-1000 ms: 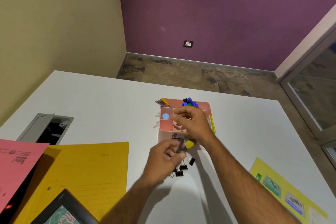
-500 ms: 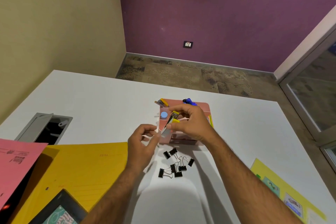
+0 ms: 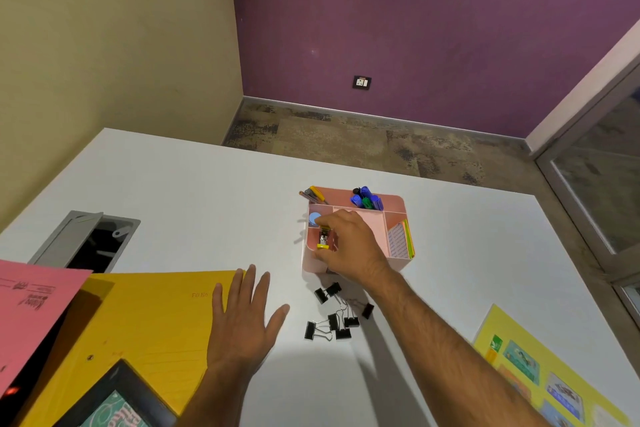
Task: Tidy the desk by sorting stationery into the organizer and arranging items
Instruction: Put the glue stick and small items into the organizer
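Putting the little stapler (image 3: 324, 239) in the pink organizer (image 3: 398, 262).

The right hand (image 3: 349, 246) curls its fingers on the yellow and silver stapler, low in the front left slot. It looks small, hard and light, so a pinch on its sides should do. The left hand (image 3: 244, 326) lies flat and open, holding nothing. The black clips (image 3: 337, 314) on the desk (image 3: 190, 191) wait. The yellow folder (image 3: 138, 315) says "File No".

One head-worn wide-angle camera looks forward and steeply down at the desk (image 3: 207, 191).
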{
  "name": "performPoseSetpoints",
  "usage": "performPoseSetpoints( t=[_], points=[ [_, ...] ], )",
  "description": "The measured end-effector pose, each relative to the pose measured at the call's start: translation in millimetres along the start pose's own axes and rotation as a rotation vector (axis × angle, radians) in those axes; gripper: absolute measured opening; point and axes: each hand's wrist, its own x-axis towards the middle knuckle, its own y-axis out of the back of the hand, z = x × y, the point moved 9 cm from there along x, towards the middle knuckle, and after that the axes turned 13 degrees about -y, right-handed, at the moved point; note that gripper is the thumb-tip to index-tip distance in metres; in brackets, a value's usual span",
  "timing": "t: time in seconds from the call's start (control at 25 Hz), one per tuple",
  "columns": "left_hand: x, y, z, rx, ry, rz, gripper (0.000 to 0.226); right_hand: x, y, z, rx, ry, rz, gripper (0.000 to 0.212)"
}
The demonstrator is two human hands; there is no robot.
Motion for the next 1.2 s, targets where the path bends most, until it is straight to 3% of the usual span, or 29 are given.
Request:
performPoseSetpoints(
  t=[0.6,0.76,0.88,1.0,1.08,1.2],
  points=[
    [-2.6,-0.5,1.5,0.022,0.005,-0.008,0.082,-1.8,-1.1,12.9,-0.008,-0.133,-0.017,0.056],
    [-1.9,-0.9,1.6,0.024,0.01,-0.013,0.083,-11.6,0.3,9.7,-0.011,-0.062,0.03,0.056],
    [-1.4,-0.3,1.2,0.019,0.012,-0.005,0.084,-34.0,21.8,24.9,0.364,-0.068,0.323,0.035],
    [-1.6,0.4,1.3,0.004,0.015,0.009,0.086,-69.2,21.6,72.7,0.865,-0.364,0.505,0.014],
    [-1.4,-0.1,1.5,0.005,0.017,0.008,0.086,-86.8,-4.9,106.3,1.198,-0.631,0.496,0.008],
    [-1.1,-0.6,0.9,0.009,0.013,0.004,0.084,-102.1,-62.3,124.8,1.611,-1.066,0.263,0.019]
  ],
)
